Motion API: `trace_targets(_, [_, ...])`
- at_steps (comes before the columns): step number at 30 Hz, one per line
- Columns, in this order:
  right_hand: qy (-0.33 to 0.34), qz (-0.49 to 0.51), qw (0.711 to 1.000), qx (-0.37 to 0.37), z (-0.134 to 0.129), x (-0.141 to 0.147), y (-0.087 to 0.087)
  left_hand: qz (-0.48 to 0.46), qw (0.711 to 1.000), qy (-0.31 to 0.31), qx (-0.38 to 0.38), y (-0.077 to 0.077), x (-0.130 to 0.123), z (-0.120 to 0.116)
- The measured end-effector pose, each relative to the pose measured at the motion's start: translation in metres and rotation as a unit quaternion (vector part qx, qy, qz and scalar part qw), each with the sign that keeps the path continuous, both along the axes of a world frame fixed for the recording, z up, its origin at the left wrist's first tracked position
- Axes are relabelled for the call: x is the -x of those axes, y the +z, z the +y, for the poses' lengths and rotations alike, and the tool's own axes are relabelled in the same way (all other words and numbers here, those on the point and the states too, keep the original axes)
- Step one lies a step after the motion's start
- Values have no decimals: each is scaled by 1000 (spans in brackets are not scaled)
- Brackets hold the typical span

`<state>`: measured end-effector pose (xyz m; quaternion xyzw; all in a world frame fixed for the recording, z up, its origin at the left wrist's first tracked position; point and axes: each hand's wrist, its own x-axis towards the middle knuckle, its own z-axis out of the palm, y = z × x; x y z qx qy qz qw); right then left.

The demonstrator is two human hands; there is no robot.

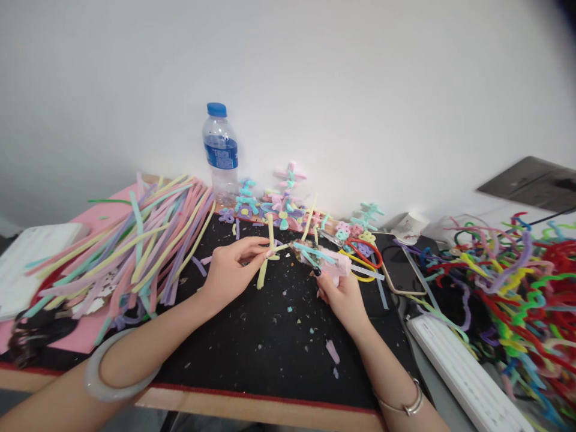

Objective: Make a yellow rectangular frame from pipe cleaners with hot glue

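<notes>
My left hand (238, 264) pinches a pale yellow pipe-cleaner piece (271, 231) with several arms between thumb and fingertips. In my right hand (339, 294) is a pink hot glue gun (335, 264), its grip wrapped by the fingers. A whitish glue stick (368, 273) sticks out of its back end. Turquoise strips and brownish residue cover the gun's front. Its tip points left and meets or nearly meets the yellow piece; exact contact is too small to tell. Behind the hands stand finished pipe-cleaner flowers and stacked shapes (283, 210) in pastel colours.
Pastel pipe cleaners (148, 240) lie heaped at left; bright curly ones (508, 294) pile up at right. A water bottle (220, 156) stands against the wall. Red-handled scissors (366, 252), a phone (398, 264) and a white power strip (463, 372) lie at right. Scraps dot the black mat (252, 354).
</notes>
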<state>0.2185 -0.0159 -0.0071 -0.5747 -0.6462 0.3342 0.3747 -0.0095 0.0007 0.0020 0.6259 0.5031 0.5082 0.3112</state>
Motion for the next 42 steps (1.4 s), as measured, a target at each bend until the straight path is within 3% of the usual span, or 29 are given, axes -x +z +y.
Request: trace_targets(42, [-45,-61,997,-5,5,-6,3,-8,1000,18,-4,0,3,2])
